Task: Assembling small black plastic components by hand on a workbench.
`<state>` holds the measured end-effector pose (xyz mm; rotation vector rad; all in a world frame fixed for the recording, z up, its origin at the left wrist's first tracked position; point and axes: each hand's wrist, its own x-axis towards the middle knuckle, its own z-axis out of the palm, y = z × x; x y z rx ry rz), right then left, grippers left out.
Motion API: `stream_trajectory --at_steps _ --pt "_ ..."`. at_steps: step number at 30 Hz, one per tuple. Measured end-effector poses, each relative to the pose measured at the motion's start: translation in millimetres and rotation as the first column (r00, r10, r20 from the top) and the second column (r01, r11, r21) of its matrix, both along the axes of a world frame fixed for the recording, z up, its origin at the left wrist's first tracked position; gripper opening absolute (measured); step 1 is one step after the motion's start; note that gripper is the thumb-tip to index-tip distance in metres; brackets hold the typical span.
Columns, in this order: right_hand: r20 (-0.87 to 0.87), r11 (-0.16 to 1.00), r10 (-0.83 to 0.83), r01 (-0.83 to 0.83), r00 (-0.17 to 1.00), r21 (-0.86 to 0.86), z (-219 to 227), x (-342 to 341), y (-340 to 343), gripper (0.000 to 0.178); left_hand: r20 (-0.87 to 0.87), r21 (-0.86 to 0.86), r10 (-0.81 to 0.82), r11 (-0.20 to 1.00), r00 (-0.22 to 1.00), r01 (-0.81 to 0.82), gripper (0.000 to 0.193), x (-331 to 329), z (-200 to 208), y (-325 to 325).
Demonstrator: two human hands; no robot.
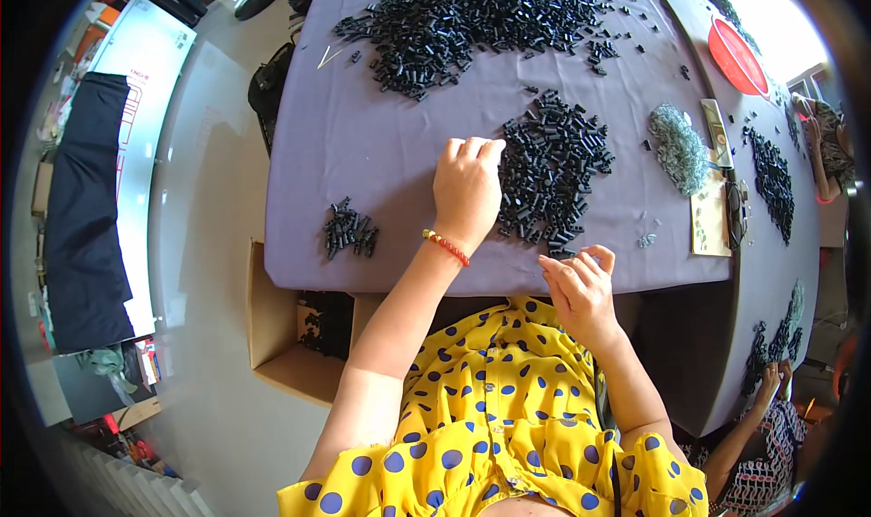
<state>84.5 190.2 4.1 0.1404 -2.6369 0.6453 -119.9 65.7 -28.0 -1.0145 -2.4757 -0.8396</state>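
Observation:
A pile of small black tube-like pieces (553, 168) lies on the grey-purple cloth of the table (390, 145). At the pile's left edge is my left hand (467, 186), back upward, its fingers curled closed. Whatever those fingers hold is hidden beneath them. A red bead bracelet (445, 247) circles that wrist. Just off the near table edge, below the pile, my right hand (581, 290) is raised with fingers bent and pressed together; anything in the pinch is too small to make out. A smaller heap of the same black pieces (349, 229) sits to the left.
A large black heap (472, 23) covers the far side. To the right are a tangle of clear small parts (678, 150), eyeglasses (737, 209) and a red basin (738, 56). An open cardboard box (295, 372) stands below the left table edge. Other people sit at right.

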Motion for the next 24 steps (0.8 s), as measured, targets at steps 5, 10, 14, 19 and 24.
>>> stream_trajectory --at_steps 5,10,14,19,24 --pt "-0.014 1.000 -0.003 0.003 1.000 -0.001 1 3 1 0.028 0.010 -0.032 -0.017 0.999 1.000 0.017 0.012 -3 -4 2" --pt "-0.015 0.999 -0.021 0.021 1.000 -0.028 -2 7 7 0.027 0.058 0.064 -0.059 0.996 0.997 0.055 0.011 5 5 -7" --pt "-0.106 0.961 -0.275 0.269 0.956 -0.068 -8 18 27 0.026 0.267 0.235 -0.019 0.971 0.964 -0.046 0.012 27 23 -21" --pt "-0.146 0.780 -0.598 0.615 0.788 0.117 -21 43 60 0.026 0.651 0.425 -0.217 0.898 0.727 -0.112 0.009 64 37 -33" --pt "-0.113 0.711 -0.640 0.642 0.760 0.287 -26 50 60 0.032 0.700 0.411 -0.275 0.910 0.659 -0.056 0.010 92 34 -39"
